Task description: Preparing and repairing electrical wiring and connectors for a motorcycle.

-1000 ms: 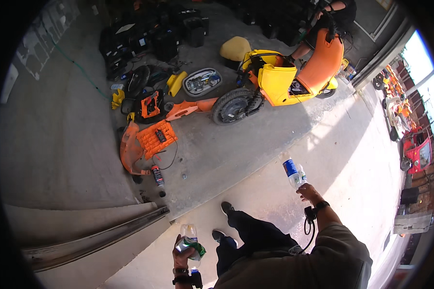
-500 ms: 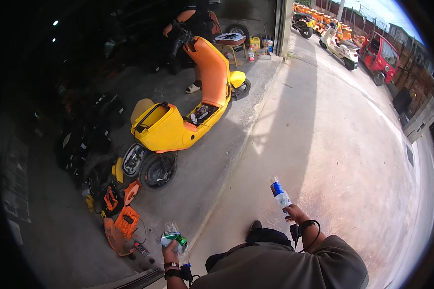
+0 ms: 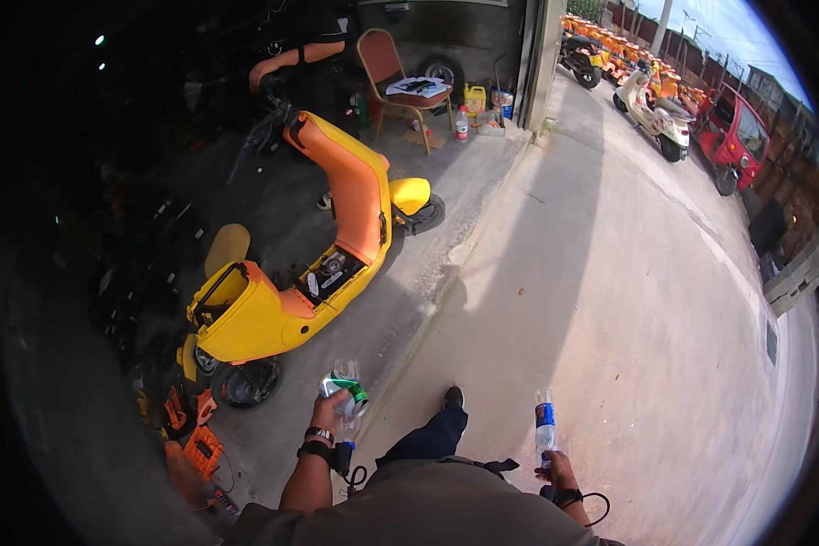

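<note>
My left hand (image 3: 329,421) is raised in front of me and grips a clear plastic bottle with a green label (image 3: 344,389), held tilted. My right hand (image 3: 555,471) is lower at my right side and holds a clear bottle with a blue label (image 3: 544,431) upright by its base. A watch and a dark strap sit on my left wrist, and a dark band with a cord hangs from my right wrist. My dark shoe (image 3: 452,398) steps forward between the two hands on the concrete.
A yellow and orange scooter (image 3: 296,273) with its seat lifted stands ahead on the left. Orange tools (image 3: 191,432) lie by its wheel. A person (image 3: 305,59) stands behind it near a chair (image 3: 400,77). Parked scooters (image 3: 651,109) and a red vehicle (image 3: 733,136) line the pavement at far right.
The view has swung right and forward, from the shop floor toward the open pavement. Both hands keep their bottles; the right bottle has come lower and the left one is raised higher.
</note>
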Demonstrator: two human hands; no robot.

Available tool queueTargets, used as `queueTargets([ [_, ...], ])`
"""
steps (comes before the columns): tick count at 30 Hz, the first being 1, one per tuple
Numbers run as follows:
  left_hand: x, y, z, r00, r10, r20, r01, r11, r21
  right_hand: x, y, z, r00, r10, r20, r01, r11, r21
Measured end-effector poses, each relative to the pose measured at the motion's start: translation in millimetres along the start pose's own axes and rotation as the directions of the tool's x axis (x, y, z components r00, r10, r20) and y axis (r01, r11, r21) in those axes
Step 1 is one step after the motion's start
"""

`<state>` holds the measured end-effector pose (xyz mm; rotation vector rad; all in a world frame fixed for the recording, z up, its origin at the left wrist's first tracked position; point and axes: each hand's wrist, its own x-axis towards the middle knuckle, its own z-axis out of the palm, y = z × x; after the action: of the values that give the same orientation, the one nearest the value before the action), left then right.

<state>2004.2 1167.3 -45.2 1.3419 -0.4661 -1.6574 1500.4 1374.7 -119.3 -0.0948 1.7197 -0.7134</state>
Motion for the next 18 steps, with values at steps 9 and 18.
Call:
queueTargets([
  [9, 206.1, 124.5, 295.4, 0.881, -0.111, 0.460, -0.059, 0.939, 0.338, 77.2, -156.5, -50.3, 0.985, 0.078, -0.152, -0.043, 0.974, 0.221],
  [18, 395.0, 153.2, 428.6, 0.982, -0.108, 0.157, 0.066, 0.966, 0.252, 296.6, -424.8, -43.4, 0.992, 0.088, -0.090, -0.090, 0.996, -0.007],
])
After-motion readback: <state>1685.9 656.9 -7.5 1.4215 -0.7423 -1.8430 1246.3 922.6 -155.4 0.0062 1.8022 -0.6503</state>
